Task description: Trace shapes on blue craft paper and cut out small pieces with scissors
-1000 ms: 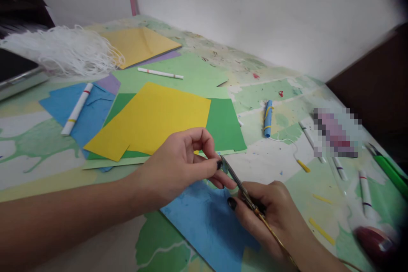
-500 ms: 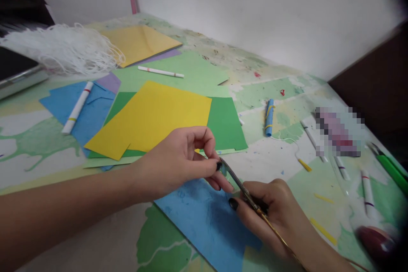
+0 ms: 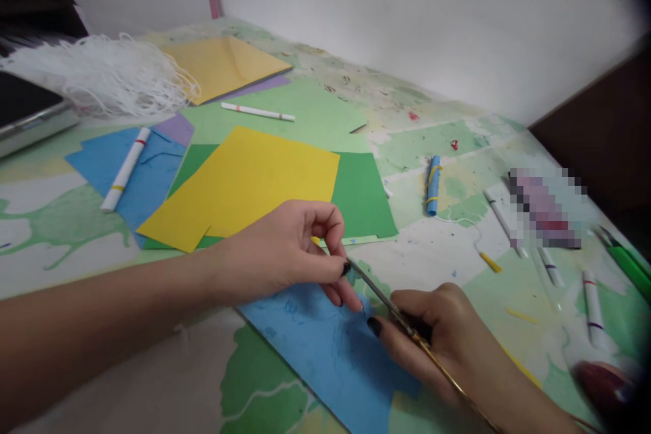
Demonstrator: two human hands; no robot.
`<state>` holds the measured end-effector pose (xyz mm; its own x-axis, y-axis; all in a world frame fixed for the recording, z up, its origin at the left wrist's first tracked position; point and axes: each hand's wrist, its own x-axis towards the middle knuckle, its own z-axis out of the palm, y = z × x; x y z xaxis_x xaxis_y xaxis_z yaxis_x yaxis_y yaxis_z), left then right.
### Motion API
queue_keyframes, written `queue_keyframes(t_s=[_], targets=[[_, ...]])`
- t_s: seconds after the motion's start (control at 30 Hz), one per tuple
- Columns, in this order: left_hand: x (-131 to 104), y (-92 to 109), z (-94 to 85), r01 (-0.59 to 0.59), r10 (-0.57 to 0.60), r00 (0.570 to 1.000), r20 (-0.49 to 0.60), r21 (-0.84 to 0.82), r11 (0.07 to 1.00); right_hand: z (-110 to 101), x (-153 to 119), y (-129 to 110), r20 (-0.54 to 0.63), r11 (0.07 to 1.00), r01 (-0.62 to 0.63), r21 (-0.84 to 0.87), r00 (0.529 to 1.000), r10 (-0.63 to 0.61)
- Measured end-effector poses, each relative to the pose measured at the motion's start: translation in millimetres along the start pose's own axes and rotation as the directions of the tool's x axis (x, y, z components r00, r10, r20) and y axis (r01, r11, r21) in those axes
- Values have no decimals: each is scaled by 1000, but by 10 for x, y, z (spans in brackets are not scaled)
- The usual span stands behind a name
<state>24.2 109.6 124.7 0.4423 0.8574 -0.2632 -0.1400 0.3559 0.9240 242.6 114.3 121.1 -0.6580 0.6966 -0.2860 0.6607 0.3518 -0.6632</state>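
My left hand (image 3: 305, 251) reaches in from the left, thumb and index finger pinched together. What lies between these fingertips is too small to make out. Scissors (image 3: 373, 288), seen almost edge-on with grey blades and gold handles, are in my right hand (image 3: 442, 332). Their tip touches or nearly touches the left fingertips. The right hand's fingers wrap round the scissors near the pivot, its thumb on the near side. Below both hands lies a blue sheet (image 3: 315, 346) on the patterned tablecloth, partly hidden by the right hand.
Beyond the left hand lie a yellow sheet (image 3: 264, 176) and green sheets (image 3: 359, 193). White string (image 3: 122, 81) is heaped at the back left. A blue paper roll (image 3: 432, 186) with a cord lies right of centre. Several markers (image 3: 593, 308) and a green-handled tool (image 3: 630, 268) are at the right.
The scissors' tip and the left fingertips have shifted very slightly. The pinch and the grip on the scissors stay the same. The view has tilted a little.
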Motion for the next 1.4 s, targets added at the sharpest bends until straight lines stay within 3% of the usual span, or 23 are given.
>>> queue_keyframes(t_s=[0.17,0.4,0.53,0.67,0.87,1.17,1.4], targets=[[14,-13,-35,-4,4,1000,5,36,999,5,-1,34,2,1000,-10,-25,1000,10],[17,-17,-56,1,15,993,-121,132,991,-24,63,82,-100,994,-71,89,992,79],[22,-39,-41,-10,15,996,-89,46,999,-30,84,102,-105,988,-71,140,991,86],[29,-51,-45,-24,28,998,-54,62,998,-21,86,92,-119,990,-70,122,989,84],[59,-82,-40,-62,68,991,-113,57,996,-20,74,84,-107,996,-24,81,994,33],[30,-82,-49,-15,18,997,-73,45,999,-26,80,103,-86,997,-10,80,996,16],[44,-62,-83,-61,80,981,-179,112,992,-28,63,105,-52,995,-22,95,998,27]])
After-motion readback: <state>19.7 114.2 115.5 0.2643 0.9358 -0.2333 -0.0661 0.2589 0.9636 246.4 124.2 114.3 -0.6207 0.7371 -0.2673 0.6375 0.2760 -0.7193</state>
